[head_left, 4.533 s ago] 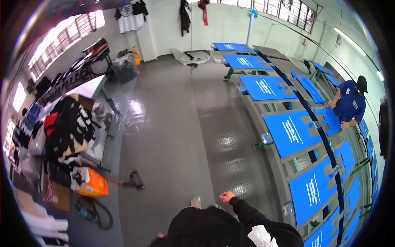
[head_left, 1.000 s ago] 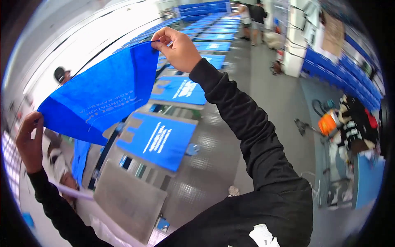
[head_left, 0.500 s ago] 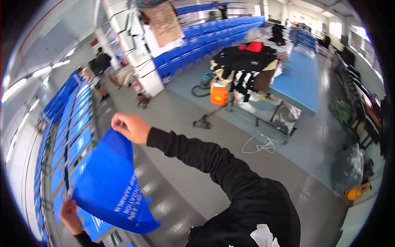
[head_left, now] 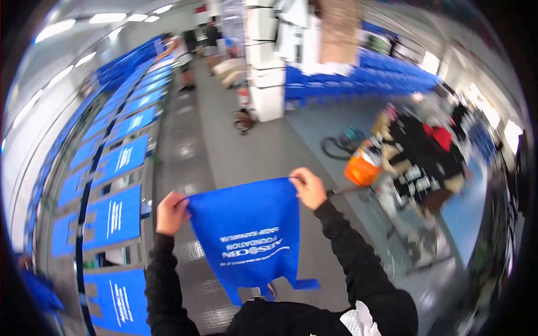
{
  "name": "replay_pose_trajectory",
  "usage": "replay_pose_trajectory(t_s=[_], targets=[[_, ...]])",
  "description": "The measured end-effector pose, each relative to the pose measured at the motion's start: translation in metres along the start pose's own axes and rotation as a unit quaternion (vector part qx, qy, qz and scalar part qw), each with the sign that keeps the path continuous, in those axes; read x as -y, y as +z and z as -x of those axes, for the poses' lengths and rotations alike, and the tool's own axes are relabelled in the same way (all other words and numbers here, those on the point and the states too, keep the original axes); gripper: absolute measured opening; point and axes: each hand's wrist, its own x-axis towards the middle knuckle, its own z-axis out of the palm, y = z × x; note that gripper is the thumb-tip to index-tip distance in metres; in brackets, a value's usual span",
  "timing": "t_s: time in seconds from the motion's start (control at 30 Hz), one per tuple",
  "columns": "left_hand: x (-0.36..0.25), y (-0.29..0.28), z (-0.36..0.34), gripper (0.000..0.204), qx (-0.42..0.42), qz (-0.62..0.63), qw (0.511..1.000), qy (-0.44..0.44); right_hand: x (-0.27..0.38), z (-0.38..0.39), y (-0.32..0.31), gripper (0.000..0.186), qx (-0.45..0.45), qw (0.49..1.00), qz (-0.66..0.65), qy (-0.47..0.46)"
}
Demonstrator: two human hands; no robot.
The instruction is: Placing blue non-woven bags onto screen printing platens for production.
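Note:
A blue cloth bag (head_left: 244, 215) with white printing, upside down from here, hangs between my hands by its two top corners, its handles dangling at the lower end. My left hand (head_left: 172, 211) pinches the left corner and my right hand (head_left: 308, 187) the right one. To the left, more printed blue bags (head_left: 120, 213) lie flat on a long row of boards along a dark rail (head_left: 80, 271).
Two people (head_left: 182, 56) (head_left: 212, 36) stand up the aisle. A white pillar (head_left: 263, 92) has sheets hung on it. At right are a vacuum cleaner (head_left: 342, 143), an orange bag (head_left: 361, 168) and a table (head_left: 465, 215) with dark clothes (head_left: 426, 162). Blue items hang behind.
The view has swung round along the aisle. The blue bag, stretched out to the left earlier, now hangs squarely in front of me, both my hands still on its corners.

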Motion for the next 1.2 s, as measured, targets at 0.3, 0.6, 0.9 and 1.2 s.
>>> replay_pose_trajectory(t_s=[0.3, 0.6, 0.9, 1.2], targets=[[0.066, 0.008, -0.266, 0.004, 0.046, 0.008, 0.999, 0.006, -0.099, -0.231, 0.056, 0.013, 0.022, 0.995, -0.092, 0.034], [0.154, -0.012, -0.536, 0.008, -0.015, 0.003, 1.0, -0.01, -0.216, -0.527, 0.156, 0.014, 0.078, 0.995, -0.019, 0.056], [0.264, -0.08, -0.801, 0.007, -0.072, 0.051, 0.995, -0.048, -0.32, -0.848, 0.314, 0.019, 0.262, 0.96, -0.1, 0.022], [0.36, -0.099, -1.16, 0.006, -0.054, 0.019, 0.998, -0.028, -0.409, -1.142, 0.402, 0.021, 0.203, 0.975, -0.063, 0.056]])
